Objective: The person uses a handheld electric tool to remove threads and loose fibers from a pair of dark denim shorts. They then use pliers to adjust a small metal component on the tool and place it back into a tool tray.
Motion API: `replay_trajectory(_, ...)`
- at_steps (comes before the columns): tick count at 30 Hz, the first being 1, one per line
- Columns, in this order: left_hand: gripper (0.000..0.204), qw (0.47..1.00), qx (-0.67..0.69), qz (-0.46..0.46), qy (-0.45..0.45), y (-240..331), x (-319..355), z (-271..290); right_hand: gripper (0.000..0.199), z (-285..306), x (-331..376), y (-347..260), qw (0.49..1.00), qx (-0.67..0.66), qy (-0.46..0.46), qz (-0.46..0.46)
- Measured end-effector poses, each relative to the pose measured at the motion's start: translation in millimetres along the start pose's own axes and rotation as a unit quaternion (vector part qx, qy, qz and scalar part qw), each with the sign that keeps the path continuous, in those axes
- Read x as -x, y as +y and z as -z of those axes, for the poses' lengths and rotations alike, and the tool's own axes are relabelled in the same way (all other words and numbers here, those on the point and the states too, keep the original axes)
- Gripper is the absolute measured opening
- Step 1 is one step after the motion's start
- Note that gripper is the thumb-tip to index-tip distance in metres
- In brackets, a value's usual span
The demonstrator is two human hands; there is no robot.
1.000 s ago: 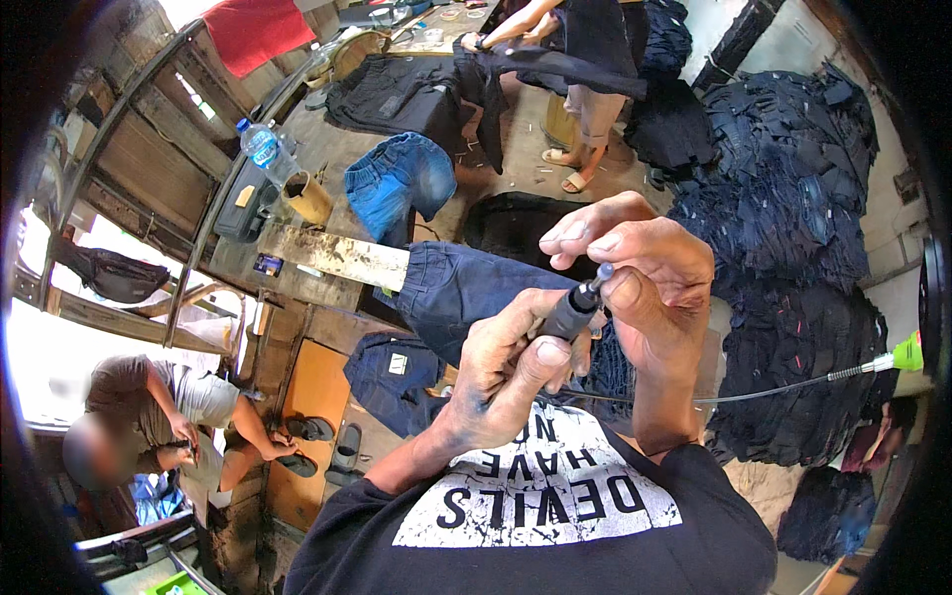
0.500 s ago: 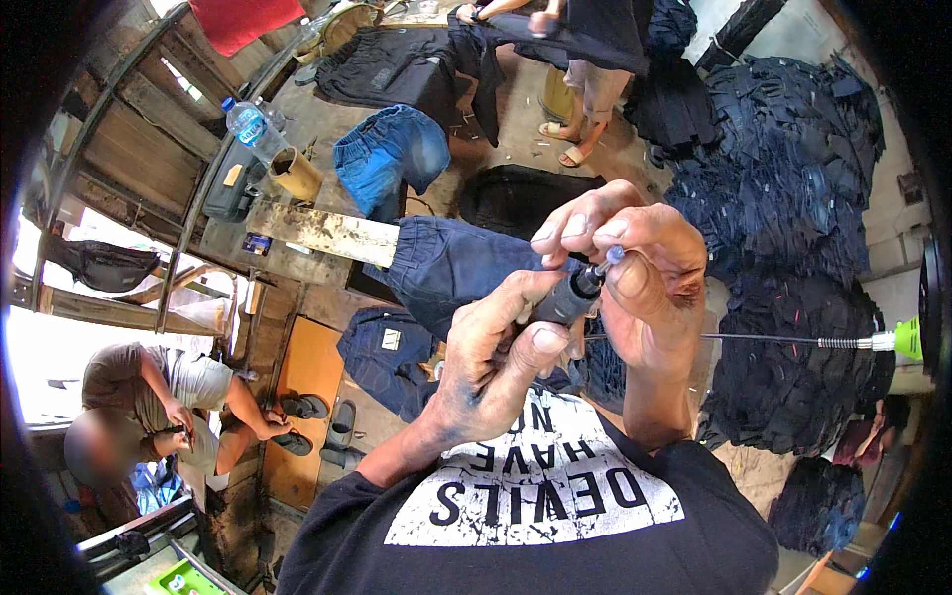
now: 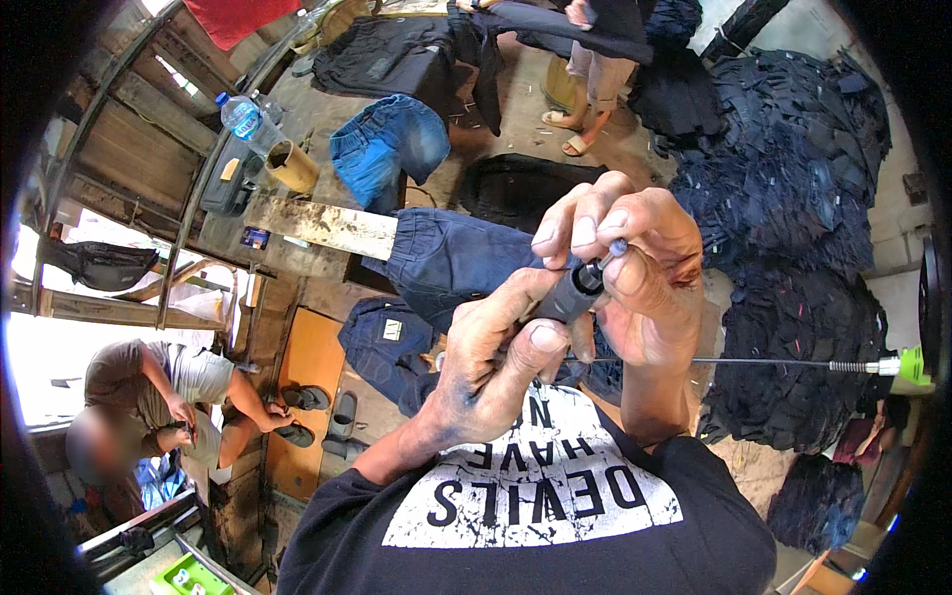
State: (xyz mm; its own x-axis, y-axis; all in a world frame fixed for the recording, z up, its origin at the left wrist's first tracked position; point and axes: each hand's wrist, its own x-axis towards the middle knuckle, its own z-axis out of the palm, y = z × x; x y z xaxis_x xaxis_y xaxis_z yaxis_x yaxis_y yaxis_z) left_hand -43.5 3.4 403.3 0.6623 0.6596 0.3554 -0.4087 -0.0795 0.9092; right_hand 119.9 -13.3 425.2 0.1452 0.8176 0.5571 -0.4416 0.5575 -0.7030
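Both hands now sit higher; left hand (image 3: 496, 367) grips grey cylindrical tool handle (image 3: 567, 295), right hand (image 3: 635, 273) pinches its tip; blue denim shorts (image 3: 446, 260) beyond, untouched.

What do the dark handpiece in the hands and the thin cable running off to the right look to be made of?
Dark grey cylindrical handpiece: probably matte plastic or rubber, since it shows no shine. Thin cable: dark, likely sheathed wire, ending in a bright coiled metal spring at a green plastic-looking fitting.
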Motion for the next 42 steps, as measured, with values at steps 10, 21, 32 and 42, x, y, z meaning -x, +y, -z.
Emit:
replay_trajectory(10,0.047,0.995,0.1,0.023,-0.006,-7.1,-3.7,-5.2,0.027,-0.9,-6.1,0.5,0.994,-0.051,0.056,-0.083)
replay_trajectory(21,0.049,0.993,0.092,0.065,0.038,-28.6,-20.8,-17.1,0.021,35.2,-12.2,8.7,0.997,0.055,0.052,-0.036)
replay_trajectory(32,0.05,0.98,0.097,0.09,0.148,-98.6,-32.4,-20.5,0.016,87.7,-22.4,27.6,0.943,0.329,0.026,-0.027)
replay_trajectory(42,0.052,0.956,-0.044,0.097,0.272,-126.1,-9.2,31.1,0.015,80.8,-28.9,121.2,0.914,0.39,-0.102,0.037)
